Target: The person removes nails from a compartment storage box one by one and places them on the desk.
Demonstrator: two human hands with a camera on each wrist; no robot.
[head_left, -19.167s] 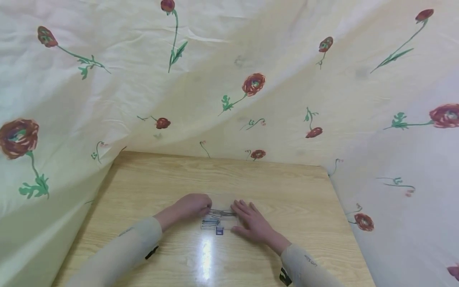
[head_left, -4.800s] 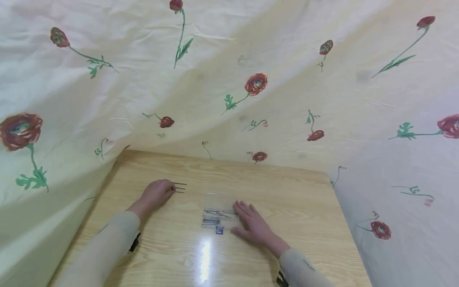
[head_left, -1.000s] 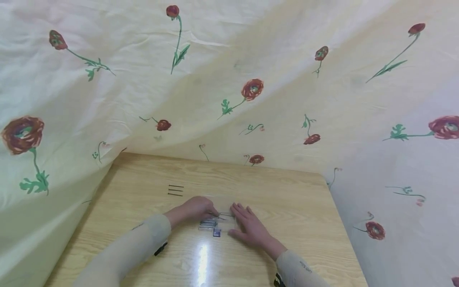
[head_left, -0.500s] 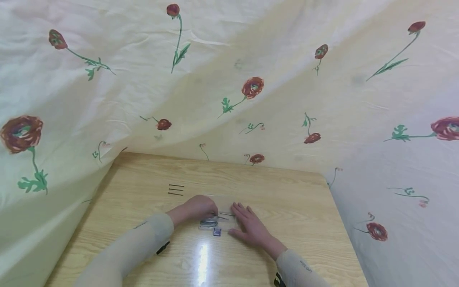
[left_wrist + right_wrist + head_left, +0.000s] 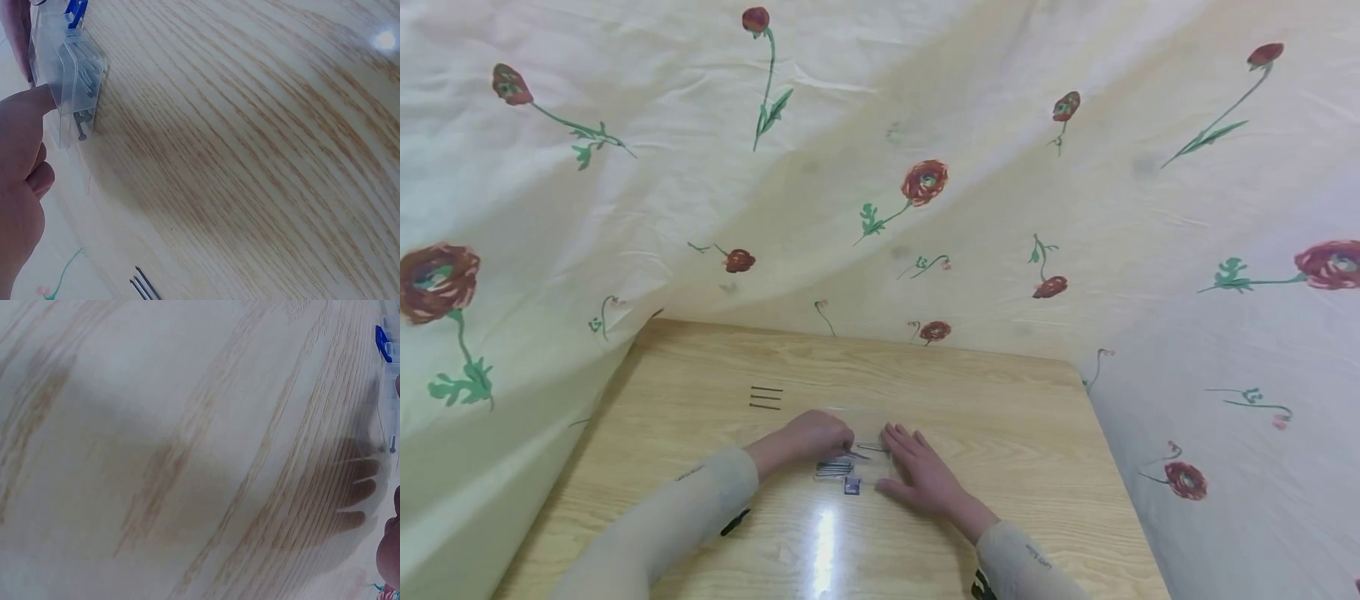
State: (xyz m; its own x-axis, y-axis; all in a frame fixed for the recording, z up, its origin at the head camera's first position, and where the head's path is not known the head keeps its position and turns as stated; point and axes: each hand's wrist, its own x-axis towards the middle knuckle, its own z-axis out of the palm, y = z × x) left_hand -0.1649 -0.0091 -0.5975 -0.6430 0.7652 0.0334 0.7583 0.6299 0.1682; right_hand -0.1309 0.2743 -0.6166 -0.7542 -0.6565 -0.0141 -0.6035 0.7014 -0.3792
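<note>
A clear plastic box with a blue latch lies on the table. My left hand reaches into it, thumb and fingers curled around the end of a nail. The left wrist view shows the left hand with a finger behind the clear wall, and a flat-headed nail inside. Several more nails fill the front compartment; another nail lies farther back. My right hand rests at the box's right side, fingers straight.
Three dark nails lie parallel on the wooden table, left of and behind the box; their pointed tips show in the left wrist view. Flower-patterned cloth hangs along the back and both sides.
Nineteen seconds ago no nails lay on the table. My left hand was at the three nails there about five seconds ago, and has come back to the box. The right hand stays put.
</note>
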